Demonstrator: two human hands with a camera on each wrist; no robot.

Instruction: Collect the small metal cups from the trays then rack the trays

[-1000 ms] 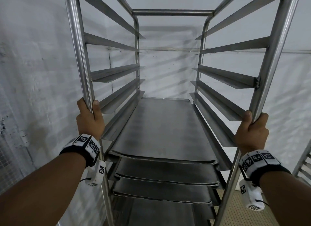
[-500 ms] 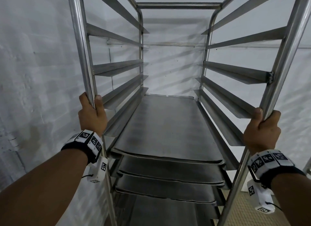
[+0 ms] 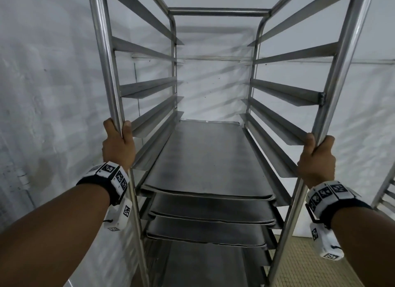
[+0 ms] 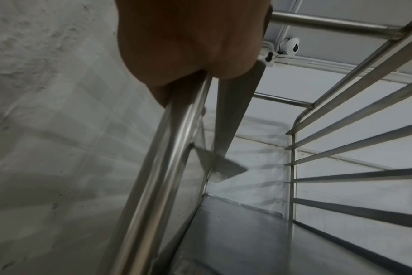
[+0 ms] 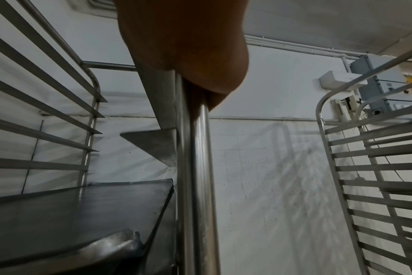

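Observation:
A tall steel tray rack (image 3: 218,11) stands in front of me against a white wall. Several flat metal trays (image 3: 205,158) lie stacked on its lower runners; the upper runners carry nothing. My left hand (image 3: 117,141) grips the rack's front left post (image 3: 106,62), also seen as the post (image 4: 158,176) under my left hand (image 4: 188,42). My right hand (image 3: 316,156) grips the front right post (image 3: 342,62), which shows as the post (image 5: 195,176) under my right hand (image 5: 183,42). No small metal cups are in view.
A white tiled wall (image 3: 47,94) runs close along the rack's left side and behind it. A second empty rack (image 5: 374,176) stands to the right, its edge (image 3: 384,192) showing in the head view. Tan tiled floor (image 3: 307,263) lies at the lower right.
The rack sits nearer the back wall and both hands have stayed on their posts, riding a little higher and further right in the view.

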